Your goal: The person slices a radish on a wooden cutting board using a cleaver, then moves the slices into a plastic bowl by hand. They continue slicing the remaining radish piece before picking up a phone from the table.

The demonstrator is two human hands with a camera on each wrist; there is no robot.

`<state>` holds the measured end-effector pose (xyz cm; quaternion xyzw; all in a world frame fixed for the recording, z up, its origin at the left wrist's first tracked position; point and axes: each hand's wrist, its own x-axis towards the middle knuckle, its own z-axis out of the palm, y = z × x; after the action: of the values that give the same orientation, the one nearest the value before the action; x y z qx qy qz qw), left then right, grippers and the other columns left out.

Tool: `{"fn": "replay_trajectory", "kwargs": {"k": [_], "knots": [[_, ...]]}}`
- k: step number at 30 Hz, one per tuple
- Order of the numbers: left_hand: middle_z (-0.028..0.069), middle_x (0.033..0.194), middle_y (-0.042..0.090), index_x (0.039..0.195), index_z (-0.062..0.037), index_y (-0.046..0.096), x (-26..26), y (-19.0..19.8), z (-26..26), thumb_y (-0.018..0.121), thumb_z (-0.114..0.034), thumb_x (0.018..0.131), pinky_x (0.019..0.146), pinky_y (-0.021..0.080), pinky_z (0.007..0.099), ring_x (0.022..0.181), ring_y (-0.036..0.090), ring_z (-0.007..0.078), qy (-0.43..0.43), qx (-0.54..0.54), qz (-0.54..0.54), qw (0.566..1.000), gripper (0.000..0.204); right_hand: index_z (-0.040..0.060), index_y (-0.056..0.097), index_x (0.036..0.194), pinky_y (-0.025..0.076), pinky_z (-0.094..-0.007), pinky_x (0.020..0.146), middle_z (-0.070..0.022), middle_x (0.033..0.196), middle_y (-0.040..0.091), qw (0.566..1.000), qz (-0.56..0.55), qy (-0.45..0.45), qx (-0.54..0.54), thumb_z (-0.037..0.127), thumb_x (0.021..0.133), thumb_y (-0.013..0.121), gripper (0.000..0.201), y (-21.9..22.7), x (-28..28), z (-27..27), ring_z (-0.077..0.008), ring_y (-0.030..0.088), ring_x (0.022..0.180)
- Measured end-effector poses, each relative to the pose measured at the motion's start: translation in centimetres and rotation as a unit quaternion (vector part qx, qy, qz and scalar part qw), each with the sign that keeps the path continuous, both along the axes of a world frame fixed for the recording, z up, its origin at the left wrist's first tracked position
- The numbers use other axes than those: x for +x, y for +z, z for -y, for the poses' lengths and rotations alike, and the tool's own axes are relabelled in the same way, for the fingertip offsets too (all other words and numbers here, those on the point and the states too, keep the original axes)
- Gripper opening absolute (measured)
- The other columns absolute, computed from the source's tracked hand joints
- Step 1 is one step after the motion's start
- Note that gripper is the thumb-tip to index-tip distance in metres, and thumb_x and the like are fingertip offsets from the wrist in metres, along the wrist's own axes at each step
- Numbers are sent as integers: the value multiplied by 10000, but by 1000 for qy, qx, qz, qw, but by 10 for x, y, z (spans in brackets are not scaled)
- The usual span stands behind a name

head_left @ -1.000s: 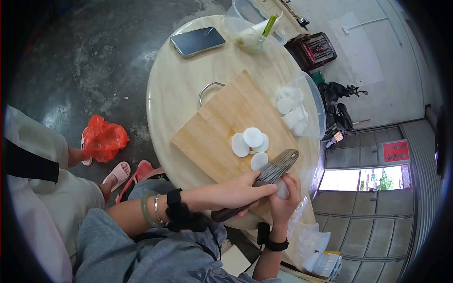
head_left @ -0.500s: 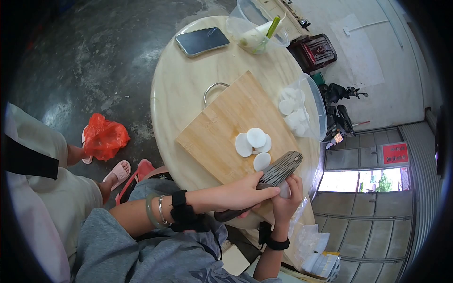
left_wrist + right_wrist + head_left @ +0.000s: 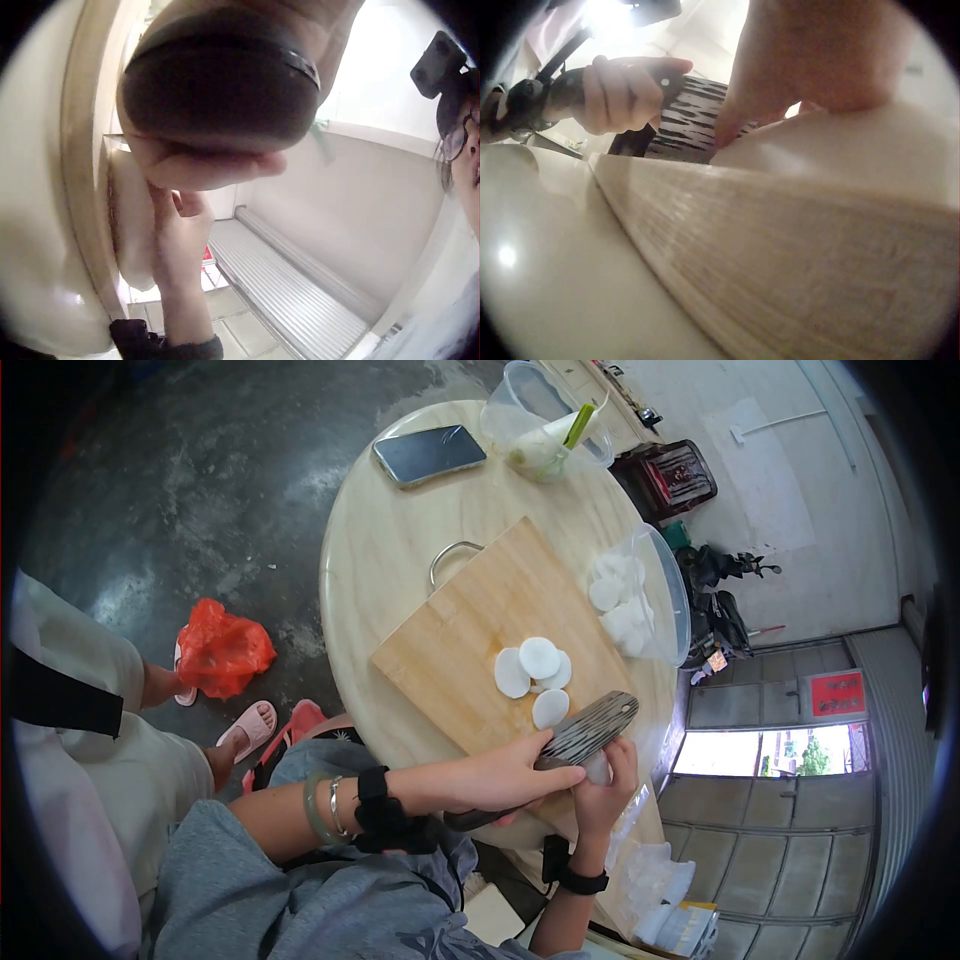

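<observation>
Plainly, we look down on a round, cream-coloured counter (image 3: 370, 550) where our two hands work at a wooden cutting board (image 3: 450, 630). Our left hand (image 3: 500, 772) has a full grip on a kitchen knife (image 3: 590, 730): the left wrist view shows fingers wrapped round its dark handle. The blade is dark with wavy pale stripes and has a small hole near the tip. Our right hand (image 3: 607, 788) has its fingers curved over a white radish (image 3: 598, 768), at the side of the board nearest us. The blade stands right up against the radish; we cannot tell how deep its edge has gone.

On the board, just beyond the knife, several round white slices (image 3: 540, 657) lie in a loose, overlapping group. A metal handle (image 3: 450, 548) sticks out from the board's far left side. To the board's right, a clear plastic tub (image 3: 672, 585) contains more pale slices (image 3: 622, 610). At the far edge, a second clear container (image 3: 510, 405) holds another radish (image 3: 545, 450) with a green stalk, and a smartphone (image 3: 430, 455) lies beside it. To our left, a person in pale trousers (image 3: 90, 670) and pink slippers (image 3: 262, 722) stands near a red plastic bag (image 3: 225, 650).
</observation>
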<state>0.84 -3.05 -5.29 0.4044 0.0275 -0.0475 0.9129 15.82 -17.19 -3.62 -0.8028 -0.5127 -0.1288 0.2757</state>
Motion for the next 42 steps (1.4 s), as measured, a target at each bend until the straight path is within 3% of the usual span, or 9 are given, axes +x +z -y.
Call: {"fn": "replay_trajectory", "kwargs": {"k": [5, 7, 10, 23, 25, 28, 35, 37, 42], "knots": [[34, 719, 520, 1449, 11, 141, -8, 6, 4, 610, -386, 889, 383, 352, 228, 436, 447, 79, 43, 115, 18, 992, 831, -22, 629, 916, 494, -364, 763, -143, 963, 613, 999, -34, -12, -17, 44, 600, 722, 336, 3, 0, 2, -315, 612, 868], [141, 951, 558, 1378, 91, 218, -12, 11, 8, 685, -391, 815, 369, 402, 224, 454, 498, 103, 50, 107, -20, 993, 876, -20, 633, 921, 497, -366, 751, -146, 967, 617, 999, -30, -13, -16, 51, 609, 717, 330, 4, 0, 0, -320, 617, 861], [246, 1193, 527, 1424, 102, 106, -7, 7, 21, 692, -282, 831, 660, 512, 303, 727, 600, 231, 103, 125, 80, 984, 919, -11, 642, 932, 504, -373, 725, -156, 969, 628, 999, -30, -17, -5, 56, 630, 702, 315, 2, 3, 3, -333, 628, 837], [251, 1082, 589, 1444, 45, 94, 6, 5, 18, 664, -184, 849, 708, 486, 341, 786, 612, 286, 96, 224, 105, 964, 855, -5, 680, 855, 509, -390, 702, -163, 903, 651, 996, -78, -32, -7, 25, 621, 692, 236, -5, 10, 23, -347, 637, 801], [183, 1286, 481, 1470, 8, 87, 5, 13, 14, 689, -139, 843, 963, 392, 296, 1141, 485, 169, 45, 194, 61, 978, 882, 9, 683, 844, 510, -395, 710, -152, 898, 650, 994, -102, -33, 5, 28, 611, 698, 234, -4, 9, 23, -343, 634, 813], [192, 1304, 473, 1470, 10, 87, 9, 15, 12, 695, -132, 837, 983, 379, 304, 1174, 476, 183, 35, 191, 55, 979, 889, 11, 685, 842, 511, -400, 723, -143, 881, 653, 996, -82, -26, -6, 59, 611, 708, 237, -2, 9, 23, -344, 635, 801], [203, 1329, 459, 1470, 9, 84, 13, 15, 7, 701, -124, 829, 993, 374, 313, 1193, 472, 194, 17, 188, 43, 981, 899, 27, 692, 836, 497, -432, 772, -122, 881, 667, 998, -54, -33, -23, 107, 635, 686, 217, -1, 6, 23, -344, 640, 808], [233, 1114, 586, 1463, -4, 65, 13, 12, 10, 658, -163, 857, 727, 499, 331, 839, 644, 293, 66, 217, 88, 970, 863, 29, 693, 834, 491, -436, 796, -116, 892, 673, 997, -56, -39, -20, 104, 644, 678, 204, -2, 6, 24, -343, 642, 824], [226, 1057, 604, 1462, -2, 58, 14, 13, 11, 657, -161, 857, 687, 497, 331, 775, 643, 292, 66, 222, 83, 969, 866, 4, 675, 887, 492, -431, 790, -149, 923, 661, 999, -20, -18, -33, 119, 670, 688, 246, -2, 8, 28, -363, 637, 826]]}}
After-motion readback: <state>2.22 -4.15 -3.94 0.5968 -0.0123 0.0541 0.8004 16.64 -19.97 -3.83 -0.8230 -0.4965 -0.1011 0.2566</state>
